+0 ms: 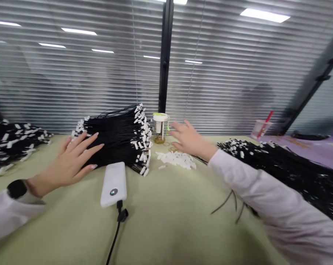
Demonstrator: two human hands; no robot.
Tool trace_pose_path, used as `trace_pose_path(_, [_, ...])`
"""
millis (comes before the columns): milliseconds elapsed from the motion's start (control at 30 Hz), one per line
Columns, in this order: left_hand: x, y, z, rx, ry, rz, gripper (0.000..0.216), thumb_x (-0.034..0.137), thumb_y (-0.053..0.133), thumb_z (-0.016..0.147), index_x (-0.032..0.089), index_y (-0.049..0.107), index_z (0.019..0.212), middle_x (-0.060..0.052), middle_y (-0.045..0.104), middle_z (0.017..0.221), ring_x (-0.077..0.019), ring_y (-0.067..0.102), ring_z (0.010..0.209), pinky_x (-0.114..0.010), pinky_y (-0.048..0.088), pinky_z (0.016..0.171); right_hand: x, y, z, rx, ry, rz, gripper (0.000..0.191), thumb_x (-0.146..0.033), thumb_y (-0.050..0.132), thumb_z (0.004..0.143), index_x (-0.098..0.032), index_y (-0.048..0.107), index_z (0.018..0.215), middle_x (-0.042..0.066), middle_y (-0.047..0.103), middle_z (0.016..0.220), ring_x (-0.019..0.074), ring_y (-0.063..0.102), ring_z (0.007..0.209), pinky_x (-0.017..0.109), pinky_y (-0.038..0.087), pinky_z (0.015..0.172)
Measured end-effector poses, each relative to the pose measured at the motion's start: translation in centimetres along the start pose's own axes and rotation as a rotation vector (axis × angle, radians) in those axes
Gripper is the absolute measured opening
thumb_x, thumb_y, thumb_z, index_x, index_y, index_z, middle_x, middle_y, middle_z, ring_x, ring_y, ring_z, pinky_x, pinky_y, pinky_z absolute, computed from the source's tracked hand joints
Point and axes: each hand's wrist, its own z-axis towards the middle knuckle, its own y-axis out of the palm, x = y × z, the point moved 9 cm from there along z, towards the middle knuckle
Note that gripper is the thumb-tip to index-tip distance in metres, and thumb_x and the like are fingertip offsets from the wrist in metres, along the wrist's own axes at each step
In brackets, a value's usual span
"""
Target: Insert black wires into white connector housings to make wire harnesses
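Note:
My left hand (72, 160), a dark watch on its wrist, has its fingers stretched out at the left end of a stack of black cables (114, 136) with white ends. Whether it touches the stack or hovers, I cannot tell. My right hand (190, 139), slightly blurred, reaches forward with fingers apart and nothing visible in them. It is beside a lidded jar (159, 129) holding amber liquid. Below its fingers are tan rubber bands (174, 149), partly hidden, and a heap of small white plastic pieces (179, 160).
A white power bank (114, 182) with a black cord (115, 235) lies in front of the stack. More black cables lie in a left pile (14, 141) and a right pile (287, 169). A cup with a red straw (261, 129) stands by the blinds (224, 73).

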Motion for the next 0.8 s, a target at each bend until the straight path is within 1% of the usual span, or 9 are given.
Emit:
trace_pose_path(100, [2.0, -1.7, -0.6, 0.085, -0.031, -0.084, 0.069, 0.045, 0.045, 0.073, 0.049, 0.009, 0.133, 0.014, 0.008, 0.146, -0.0353, 0.019, 0.130, -0.056, 0.014, 0.103, 7.2, 2.4, -4.6, -0.204, 0.233, 0.011, 0.041, -0.043, 0.042, 0.083, -0.011, 0.062, 0.099, 0.017, 0.062, 0.098, 0.0283, 0.055, 0.098, 0.041, 0.037, 0.087])
trace_pose_path(133, [3.0, -1.8, -0.8, 0.089, -0.020, -0.113, 0.071, 0.046, 0.047, 0.072, 0.050, 0.010, 0.132, 0.014, 0.010, 0.146, -0.0353, 0.021, 0.130, -0.056, 0.015, 0.103, 8.9, 3.7, -6.3, -0.272, 0.294, 0.013, 0.041, -0.044, 0.044, 0.082, -0.010, 0.066, 0.083, 0.016, 0.064, 0.081, 0.0277, 0.060, 0.086, 0.039, 0.042, 0.080])
trace_pose_path(200, [5.0, -1.2, -1.2, 0.071, 0.033, -0.158, 0.070, 0.047, 0.047, 0.070, 0.052, 0.013, 0.131, 0.013, 0.016, 0.145, -0.0349, 0.025, 0.128, -0.055, 0.017, 0.102, 11.1, 6.2, -9.2, -0.357, 0.385, 0.019, 0.043, -0.047, 0.045, 0.081, -0.011, 0.065, 0.069, 0.013, 0.063, 0.068, 0.0237, 0.061, 0.074, 0.036, 0.045, 0.072])
trace_pose_path(300, [7.5, 0.0, -1.3, 0.052, 0.088, -0.196, 0.065, 0.049, 0.047, 0.070, 0.050, 0.021, 0.130, 0.007, 0.028, 0.142, -0.0319, 0.029, 0.127, -0.051, 0.019, 0.103, 11.7, 9.3, -11.7, -0.370, 0.473, 0.035, 0.040, -0.047, 0.041, 0.085, -0.012, 0.060, 0.086, 0.007, 0.062, 0.083, 0.0151, 0.059, 0.078, 0.035, 0.046, 0.075])
trace_pose_path(433, [9.4, 0.5, -0.6, 0.026, 0.120, -0.194, 0.048, 0.051, 0.045, 0.073, 0.039, 0.050, 0.119, -0.004, 0.039, 0.137, -0.0299, 0.029, 0.127, -0.048, 0.020, 0.102, 11.1, 11.2, -11.8, -0.306, 0.539, 0.099, 0.030, -0.036, 0.048, 0.084, -0.012, 0.054, 0.102, 0.007, 0.056, 0.101, 0.0151, 0.055, 0.090, 0.036, 0.046, 0.079])
trace_pose_path(500, [9.6, 0.1, -0.5, 0.015, 0.121, -0.203, 0.044, 0.049, 0.043, 0.075, 0.034, 0.057, 0.113, -0.007, 0.040, 0.136, -0.0298, 0.028, 0.128, -0.047, 0.019, 0.102, 11.5, 10.5, -11.1, -0.242, 0.564, 0.161, 0.027, -0.032, 0.049, 0.084, -0.012, 0.054, 0.102, 0.007, 0.056, 0.101, 0.0151, 0.055, 0.090, 0.035, 0.046, 0.078])
trace_pose_path(567, [9.4, -0.6, -0.7, 0.017, 0.106, -0.218, 0.042, 0.047, 0.043, 0.076, 0.030, 0.058, 0.112, -0.008, 0.038, 0.137, -0.0307, 0.025, 0.128, -0.048, 0.018, 0.102, 12.8, 8.3, -10.4, -0.133, 0.598, 0.236, 0.027, -0.032, 0.049, 0.084, -0.011, 0.054, 0.101, 0.007, 0.056, 0.100, 0.0149, 0.055, 0.089, 0.035, 0.046, 0.078])
trace_pose_path(700, [8.8, -1.6, -1.6, 0.012, 0.091, -0.242, 0.043, 0.036, 0.044, 0.077, 0.024, 0.053, 0.116, -0.010, 0.026, 0.142, -0.0344, 0.020, 0.129, -0.051, 0.017, 0.100, 16.8, 0.9, -10.6, 0.214, 0.702, 0.418, 0.025, -0.033, 0.042, 0.087, -0.013, 0.052, 0.097, 0.006, 0.056, 0.098, 0.0139, 0.055, 0.086, 0.033, 0.046, 0.075])
trace_pose_path(800, [8.7, -1.5, -2.0, -0.006, 0.054, -0.288, 0.041, 0.031, 0.045, 0.077, 0.021, 0.051, 0.116, -0.012, 0.023, 0.142, -0.0359, 0.016, 0.129, -0.053, 0.018, 0.098, 18.6, -3.9, -12.5, 0.452, 0.730, 0.612, 0.018, -0.024, 0.024, 0.091, -0.016, 0.040, 0.090, 0.007, 0.055, 0.102, 0.0106, 0.058, 0.082, 0.028, 0.048, 0.067])
